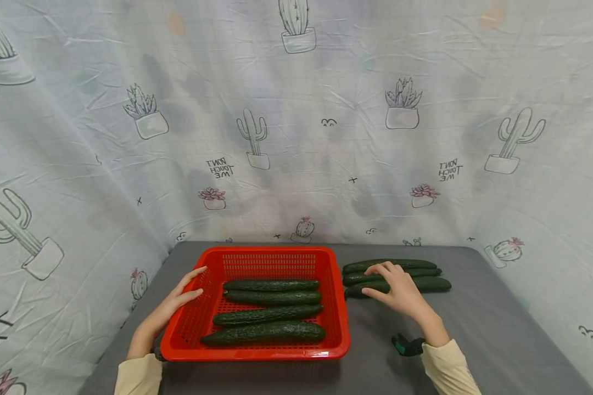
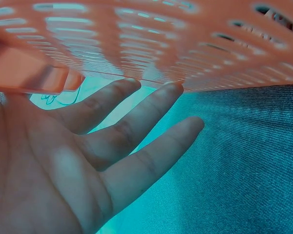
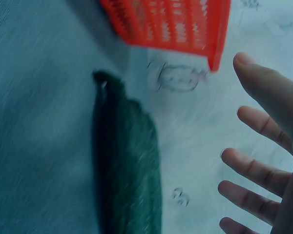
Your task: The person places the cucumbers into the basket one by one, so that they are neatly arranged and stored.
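Note:
A red plastic basket (image 1: 343, 323) stands on the grey table with several dark green cucumbers (image 1: 272, 315) lying crosswise inside. My left hand (image 1: 170, 307) rests at its left rim, thumb and one finger showing over the edge. From the left wrist, three straight, spread fingers (image 2: 132, 129) lie along the outside of the slotted wall. My right hand (image 1: 397, 291) is over three more cucumbers (image 1: 432, 284) lying side by side to the basket's right. In the right wrist view its fingers are spread apart, holding nothing, beside the cucumbers (image 3: 132, 165).
A small dark object with a green part (image 1: 407, 345) shows by the right wrist; its kind is unclear. White curtains (image 1: 296, 137) printed with cactus drawings hang behind and on both sides of the grey table (image 1: 494, 329).

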A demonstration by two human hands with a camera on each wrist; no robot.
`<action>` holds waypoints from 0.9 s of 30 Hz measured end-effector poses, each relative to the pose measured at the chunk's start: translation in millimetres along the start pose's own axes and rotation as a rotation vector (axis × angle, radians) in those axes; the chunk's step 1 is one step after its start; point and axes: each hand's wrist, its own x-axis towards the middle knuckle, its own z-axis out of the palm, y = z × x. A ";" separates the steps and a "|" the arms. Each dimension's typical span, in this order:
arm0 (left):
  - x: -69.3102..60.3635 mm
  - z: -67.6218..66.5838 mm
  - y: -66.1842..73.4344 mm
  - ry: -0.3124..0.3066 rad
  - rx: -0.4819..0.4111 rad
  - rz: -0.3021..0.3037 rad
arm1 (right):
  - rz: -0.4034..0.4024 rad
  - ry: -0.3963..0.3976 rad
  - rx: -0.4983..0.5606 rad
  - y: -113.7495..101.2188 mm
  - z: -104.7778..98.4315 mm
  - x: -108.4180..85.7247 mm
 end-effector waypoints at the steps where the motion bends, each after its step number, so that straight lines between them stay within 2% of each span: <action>1: 0.1 0.0 0.0 0.002 0.001 0.001 | 0.004 0.000 0.000 4.0 1.0 -1.5; 11: 0.2 -0.1 0.1 0.002 -0.004 0.002 | 0.054 -0.021 -0.006 37.3 10.8 -13.6; 19: -1.1 0.1 1.2 -0.003 -0.036 -0.026 | 0.089 -0.034 -0.036 57.9 15.6 -18.2; 27: -0.7 0.2 0.9 0.008 -0.010 -0.006 | 0.124 -0.054 -0.052 72.6 18.2 -17.0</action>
